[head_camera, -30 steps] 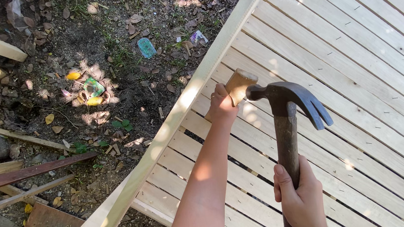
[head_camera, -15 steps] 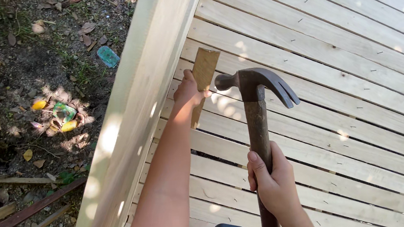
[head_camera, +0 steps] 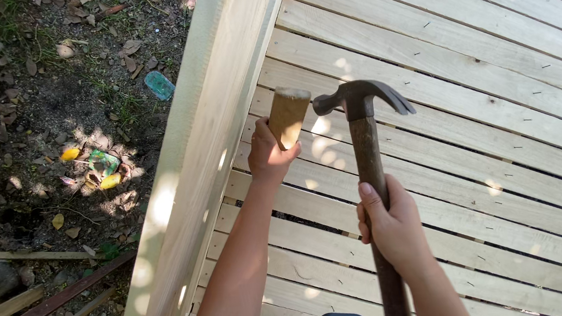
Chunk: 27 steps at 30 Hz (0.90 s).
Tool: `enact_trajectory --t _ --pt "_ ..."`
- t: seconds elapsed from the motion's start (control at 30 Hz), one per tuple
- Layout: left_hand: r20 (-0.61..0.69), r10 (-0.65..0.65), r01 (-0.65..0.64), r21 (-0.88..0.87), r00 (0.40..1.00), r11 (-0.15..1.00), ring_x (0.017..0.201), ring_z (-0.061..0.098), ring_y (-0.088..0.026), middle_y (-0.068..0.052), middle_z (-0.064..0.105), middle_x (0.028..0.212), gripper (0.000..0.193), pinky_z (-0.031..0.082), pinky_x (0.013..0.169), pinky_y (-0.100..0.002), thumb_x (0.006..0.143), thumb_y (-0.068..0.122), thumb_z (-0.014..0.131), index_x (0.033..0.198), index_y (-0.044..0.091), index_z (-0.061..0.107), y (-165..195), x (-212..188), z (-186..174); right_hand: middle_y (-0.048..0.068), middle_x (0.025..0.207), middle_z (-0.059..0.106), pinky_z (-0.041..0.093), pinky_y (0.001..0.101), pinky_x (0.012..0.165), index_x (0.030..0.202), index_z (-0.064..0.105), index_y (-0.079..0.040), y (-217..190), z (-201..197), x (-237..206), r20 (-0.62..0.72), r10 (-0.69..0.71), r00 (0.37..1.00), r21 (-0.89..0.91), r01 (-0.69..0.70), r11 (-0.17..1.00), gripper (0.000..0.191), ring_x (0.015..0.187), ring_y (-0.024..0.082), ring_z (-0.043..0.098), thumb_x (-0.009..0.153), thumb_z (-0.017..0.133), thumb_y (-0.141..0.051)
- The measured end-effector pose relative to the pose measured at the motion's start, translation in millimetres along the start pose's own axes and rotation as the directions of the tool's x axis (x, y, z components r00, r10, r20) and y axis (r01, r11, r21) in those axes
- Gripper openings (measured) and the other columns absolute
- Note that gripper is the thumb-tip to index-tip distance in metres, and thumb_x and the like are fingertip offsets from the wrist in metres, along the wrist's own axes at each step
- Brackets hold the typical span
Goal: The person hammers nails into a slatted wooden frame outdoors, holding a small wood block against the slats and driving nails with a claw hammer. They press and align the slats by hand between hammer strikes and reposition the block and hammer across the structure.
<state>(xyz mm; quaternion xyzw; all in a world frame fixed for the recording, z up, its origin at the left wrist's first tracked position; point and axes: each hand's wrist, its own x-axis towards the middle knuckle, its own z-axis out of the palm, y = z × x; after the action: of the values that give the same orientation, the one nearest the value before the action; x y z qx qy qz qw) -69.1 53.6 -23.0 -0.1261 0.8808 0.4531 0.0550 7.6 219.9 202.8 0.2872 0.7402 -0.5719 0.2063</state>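
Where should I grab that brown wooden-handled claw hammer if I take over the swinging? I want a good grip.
Grip the brown wooden-handled claw hammer on the lower handle, coming from below and the right. The straight shaft runs down from the dark steel head, and the right hand already wraps its middle. The face sits close to the small tan wooden block pinched by the left hand, so stay clear of that side.

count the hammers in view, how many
1. The hammer is gripped at mid-handle by the right hand, its head beside the wood block in the left hand.
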Motion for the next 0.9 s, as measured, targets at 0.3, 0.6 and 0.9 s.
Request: enact_trajectory --t 0.3,0.6,0.9 --pt "-0.148 0.171 -0.182 -0.066 0.974 0.981 0.121 0.055 -0.037 -0.014 0.057 0.129 0.084 0.053 0.097 -0.046 0.067 0.023 0.09 0.131 0.009 0.037 -30 -34 9 0.01 0.059 0.063 0.046 0.0405 0.054 0.11 0.055 -0.005 -64 -4 -22 0.12 -0.251 0.96 -0.717 0.259 0.647 0.028 0.053 0.024 0.058 0.1 0.055 -0.032" --pt "-0.137 0.158 -0.177 -0.137 0.978 0.975 0.122 0.055 -0.038 -0.016 0.052 0.136 0.085 0.054 0.099 -0.042 0.073 0.015 0.088 0.136 0.008 0.031 -37 -38 12 0.014 0.058 0.065 0.049 0.0471 0.053 0.107 0.054 -0.006 -50 2 -34 0.057 -0.351 0.935 -0.638 0.304 0.708 0.029 0.054 0.037 0.066 0.093 0.053 -0.032" --pt "0.036 -0.01 0.007 0.084 0.999 0.996 0.127 0.052 -0.038 -0.015 0.055 0.132 0.09 0.044 0.107 -0.051 0.068 0.026 0.091 0.135 0.007 0.035 -18 -5 11 0.009 0.057 0.062 0.047 0.0377 0.05 0.099 0.056 -0.005 -13 0 -1 0.059 -0.065 0.996 -0.532 0.087 0.842 0.029 0.049 0.022 0.057 0.1 0.053 -0.033"
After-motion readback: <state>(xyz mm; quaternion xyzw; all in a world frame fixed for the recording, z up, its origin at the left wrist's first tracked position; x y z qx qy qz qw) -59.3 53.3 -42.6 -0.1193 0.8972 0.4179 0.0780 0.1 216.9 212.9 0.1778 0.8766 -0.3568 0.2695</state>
